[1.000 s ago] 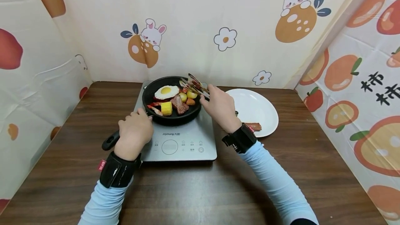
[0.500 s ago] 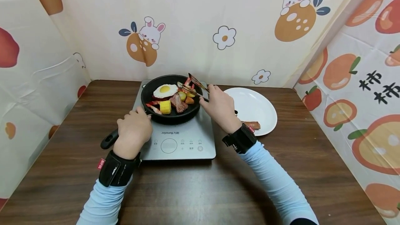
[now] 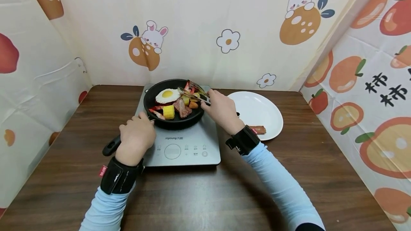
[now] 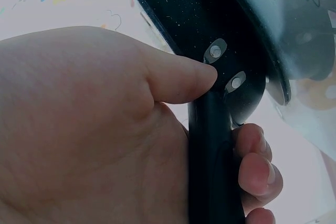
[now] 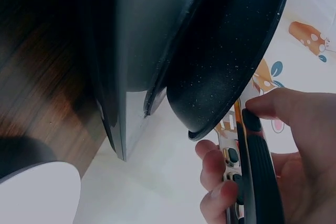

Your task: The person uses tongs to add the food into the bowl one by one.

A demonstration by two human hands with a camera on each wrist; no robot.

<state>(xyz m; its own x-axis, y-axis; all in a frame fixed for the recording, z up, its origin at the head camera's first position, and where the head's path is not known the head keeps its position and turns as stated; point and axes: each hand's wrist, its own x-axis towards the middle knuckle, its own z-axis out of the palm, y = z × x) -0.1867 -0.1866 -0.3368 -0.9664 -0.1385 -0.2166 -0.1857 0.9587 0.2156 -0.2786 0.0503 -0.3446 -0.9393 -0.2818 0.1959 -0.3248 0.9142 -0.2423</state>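
Note:
In the head view my left hand (image 3: 136,136) grips the black handle (image 3: 111,146) of a frying pan (image 3: 174,126). The left wrist view shows the thumb along the handle (image 4: 212,166) and fingers curled round it. My right hand (image 3: 222,111) holds metal tongs (image 3: 204,98) with black grips (image 5: 260,177). Their tips reach into the pan's back right, around red-and-white food (image 3: 189,87); whether they pinch it I cannot tell. A fried egg (image 3: 167,96), corn piece (image 3: 168,112), meat (image 3: 182,108) and carrot-coloured chunk (image 3: 193,104) also lie in the pan.
The pan stands on a grey induction cooker (image 3: 192,138). To its right, a white plate (image 3: 269,106) bears a sausage (image 3: 258,129), partly hidden by my right wrist. Brown wooden table (image 3: 179,199) lies in front. Printed sheets (image 3: 192,17) hang behind and at both sides.
The tongs have dipped lower and slightly left over the back right of the pan; half a second ago their arms stood further above the food. My left hand stays on the handle.

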